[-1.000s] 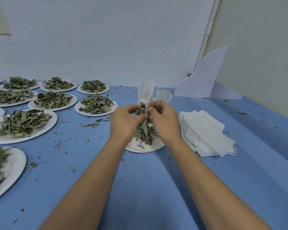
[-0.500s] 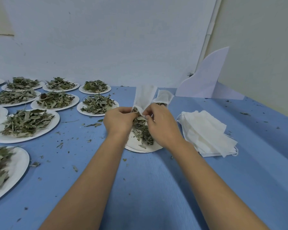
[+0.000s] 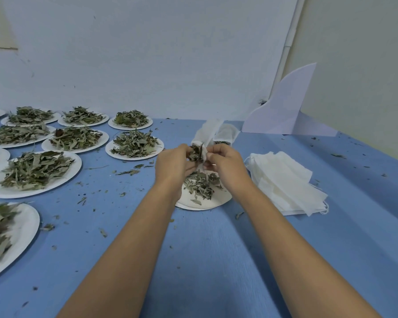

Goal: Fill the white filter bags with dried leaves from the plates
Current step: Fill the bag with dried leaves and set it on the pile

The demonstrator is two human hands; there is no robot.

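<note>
1. A near plate point(image 3: 202, 204) of white paper lay on the blue table point(image 3: 216, 260), carrying only a thin scatter of dried leaves point(image 3: 201, 185). Both hands were raised above its far half, probably so that anything spilled dropped back onto it.
2. The right hand point(image 3: 225, 165) pinched the edge of a white filter bag point(image 3: 208, 133) between thumb and fingertips. It seemed to be holding the mouth open toward the other hand, while the bag's loose body stood up beyond the plate.
3. The left hand point(image 3: 174, 165) was curled round a clump of leaves point(image 3: 195, 152), pushing it against the bag's mouth. Whether those fingers also gripped the cloth could not be told.
4. Just beyond the plate lay a second bag point(image 3: 225, 136) with dark leaf showing inside. It was likely already filled and set out of the way.
5. Just to the right of the plate sat a stack of empty bags point(image 3: 283, 180), flat and within easy reach of the right hand.
6. To the left of the plate, other plates point(image 3: 133, 145) stood in rows, all heaped much higher. Leaf crumbs lay strewn on the cloth between them.
7. Stuffing looked to be in mid-course. This plate seemed mostly emptied, with many full ones waiting.
</note>
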